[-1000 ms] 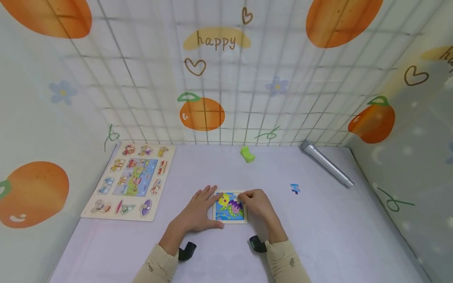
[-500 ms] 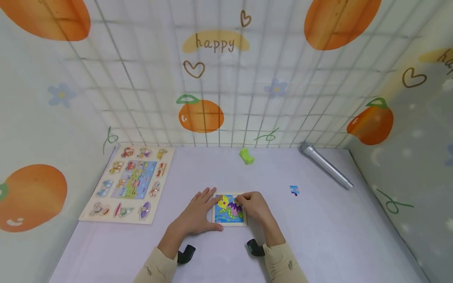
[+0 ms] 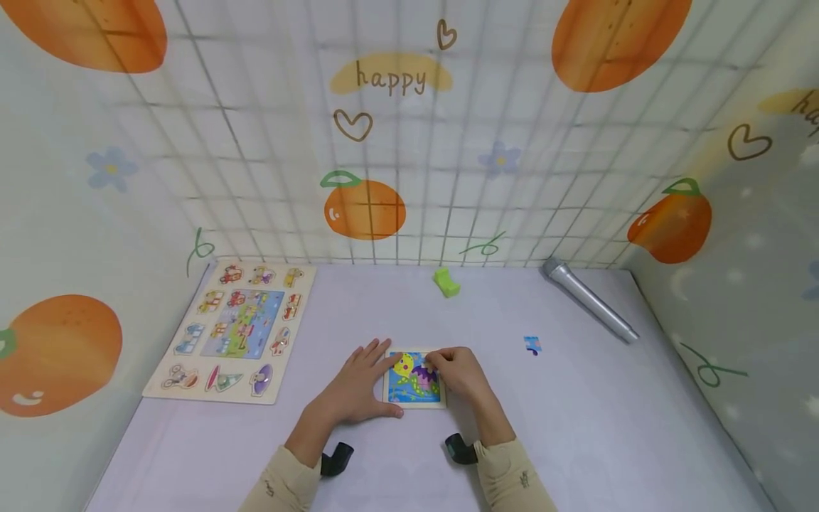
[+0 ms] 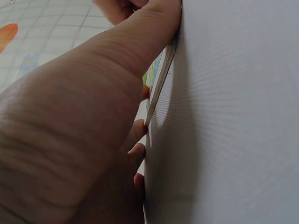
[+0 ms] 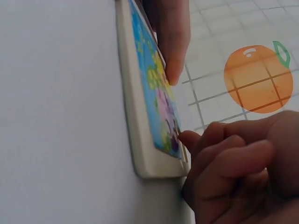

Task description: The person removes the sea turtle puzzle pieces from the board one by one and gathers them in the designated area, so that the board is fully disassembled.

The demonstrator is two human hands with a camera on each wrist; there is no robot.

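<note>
A small square jigsaw puzzle [image 3: 409, 395] with a cartoon turtle picture lies in a pale wooden frame on the table. My left hand [image 3: 352, 387] is spread along its left side. The index fingertip touches the picture near the top left, and the thumb lies by the lower edge. At the upper right corner my right hand [image 3: 463, 373] has its fingers curled, thumb and index pinching at a puzzle piece that the fingertips [image 5: 189, 140] mostly hide. A loose blue puzzle piece [image 3: 532, 345] with a purple tab lies to the right.
A wooden peg puzzle board [image 3: 153, 387] with vehicle pictures lies at the left. Farther back are a light green block [image 3: 446, 282] and a silver microphone [image 3: 591, 300]. Black wrist cameras [image 3: 462, 449] sit by both sleeves. A grid wall behind patterned cloth closes off the back.
The head view has shifted slightly. A pale patch under my right fingertips shows less now, as they have moved a little over the corner. My left hand keeps its place.
</note>
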